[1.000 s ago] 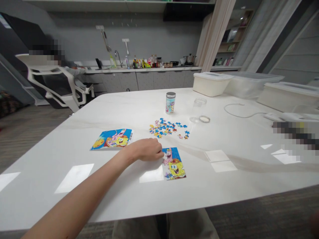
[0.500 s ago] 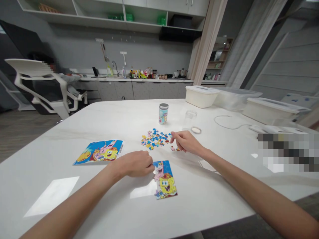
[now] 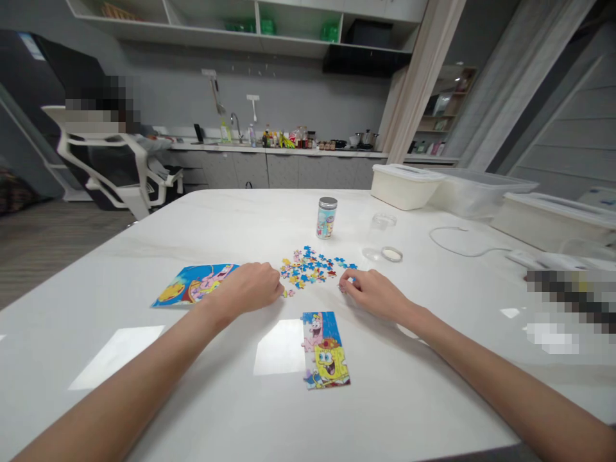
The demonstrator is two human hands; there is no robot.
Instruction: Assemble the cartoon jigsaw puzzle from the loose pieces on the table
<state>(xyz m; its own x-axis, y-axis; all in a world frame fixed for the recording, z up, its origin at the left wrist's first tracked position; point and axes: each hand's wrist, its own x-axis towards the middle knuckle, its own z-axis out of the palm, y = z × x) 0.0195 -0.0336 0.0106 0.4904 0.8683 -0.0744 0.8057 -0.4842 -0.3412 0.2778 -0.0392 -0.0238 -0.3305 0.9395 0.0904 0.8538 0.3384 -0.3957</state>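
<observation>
My left hand (image 3: 257,285) is closed, its fingertips down at a puzzle piece (image 3: 288,293) on the near left side of the loose pieces. At their right edge my right hand (image 3: 374,292) pinches, with a small pinkish puzzle piece (image 3: 342,288) at its fingertips; the fingers partly hide it. Between the hands spreads a heap of loose puzzle pieces (image 3: 310,268), mostly blue and yellow. Nearer to me lies a joined puzzle section (image 3: 328,353) with a yellow and a pink cartoon figure. A picture sheet (image 3: 179,287) is partly covered by my left hand and wrist.
Behind the pieces stands a printed can (image 3: 326,219) with a silver lid. Right of it are a clear jar (image 3: 380,232), a ring-shaped lid (image 3: 391,255) and a white cable (image 3: 462,250). Storage boxes (image 3: 407,187) line the right back edge. A person sits in a white chair (image 3: 139,170) at far left.
My left hand has moved from beside the joined section up to the loose pieces. My right hand has shifted slightly nearer to me, staying at the right edge of the heap. The view has turned left.
</observation>
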